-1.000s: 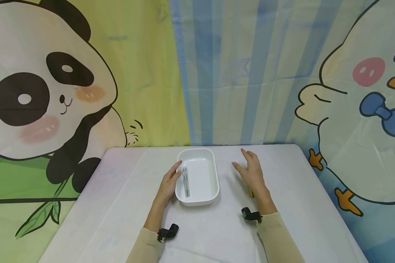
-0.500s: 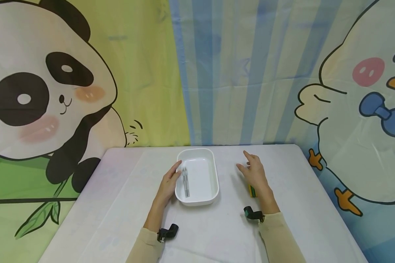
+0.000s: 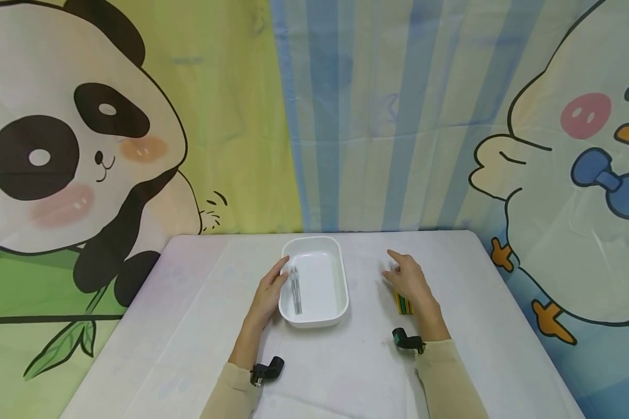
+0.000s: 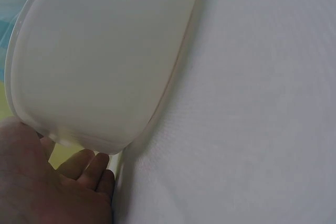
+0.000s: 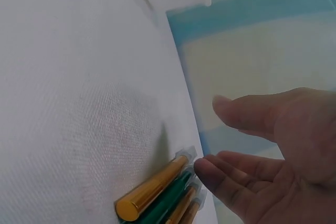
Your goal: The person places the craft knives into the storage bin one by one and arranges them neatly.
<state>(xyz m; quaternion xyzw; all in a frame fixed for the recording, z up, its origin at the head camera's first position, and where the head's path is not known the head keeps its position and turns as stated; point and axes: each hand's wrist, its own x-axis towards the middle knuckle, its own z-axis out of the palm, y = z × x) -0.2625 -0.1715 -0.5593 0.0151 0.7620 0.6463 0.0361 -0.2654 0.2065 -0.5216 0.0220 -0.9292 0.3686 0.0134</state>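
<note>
The white dish [image 3: 322, 285] sits flat on the cloth-covered table [image 3: 204, 326], its long sides running away from the person. The left hand [image 3: 262, 295] holds it by its left side, thumb over the rim and fingers against the outer wall. Inside the dish, along its left wall, lies a slim clear and grey stick [image 3: 296, 294]; it could be a pen, but its detail is too small to tell.

To the right of the dish, well apart from it, a small row of pens [image 3: 403, 304] lies on the table. The right hand [image 3: 410, 283] is above them and partly hides them, thumb and fingers held apart with nothing between them. The right wrist view shows a gold pen [image 5: 156, 185] and a green pen [image 5: 167, 199] side by side, more gold ones next to them, with clear pieces on the ends away from the wrist; the exact count cannot be told.

The pens look light and stiff, with smooth, shiny round barrels that would probably roll or slip under a careless touch. The surest hold is likely a pinch around the middle of the barrels, clear of the see-through ends, which might pull loose. The dish looks light and rigid, probably plastic, and slick enough to slide on the cloth, so its rim seems the best place to steady it
</note>
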